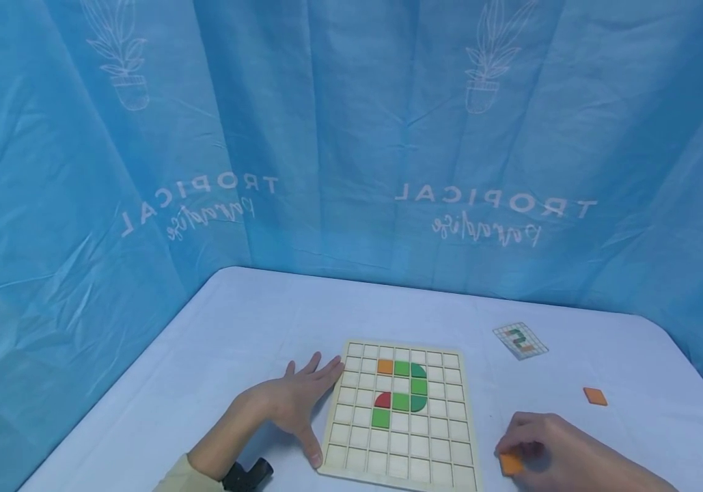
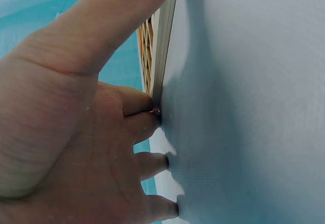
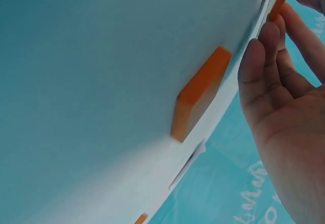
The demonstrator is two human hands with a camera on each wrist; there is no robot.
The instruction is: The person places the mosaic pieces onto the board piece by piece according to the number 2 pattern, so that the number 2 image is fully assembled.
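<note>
A pale wooden grid board point(image 1: 365, 456) lies on the table, with green tiles point(image 1: 402, 402), an orange tile point(image 1: 384, 367) and a red rounded tile point(image 1: 383, 400) set in some of its squares. My left hand point(image 1: 292, 403) is spread along the board's left edge, thumb near the front corner and fingertips higher up. The left wrist view shows its fingertips down by the board's side point(image 2: 165, 46). Right of the board, my right hand point(image 1: 544, 447) pinches a square orange tile point(image 3: 278, 4) between thumb and fingers. Another orange tile point(image 3: 200, 94) lies near that hand in the right wrist view.
A printed card point(image 1: 520, 340) with a coloured grid pattern lies at the back right. One orange tile point(image 1: 595, 396) sits to the right, beyond my right hand. A black object point(image 1: 248, 475) is by my left wrist. Blue curtains point(image 1: 351, 137) hang behind the white-covered table point(image 1: 253, 307).
</note>
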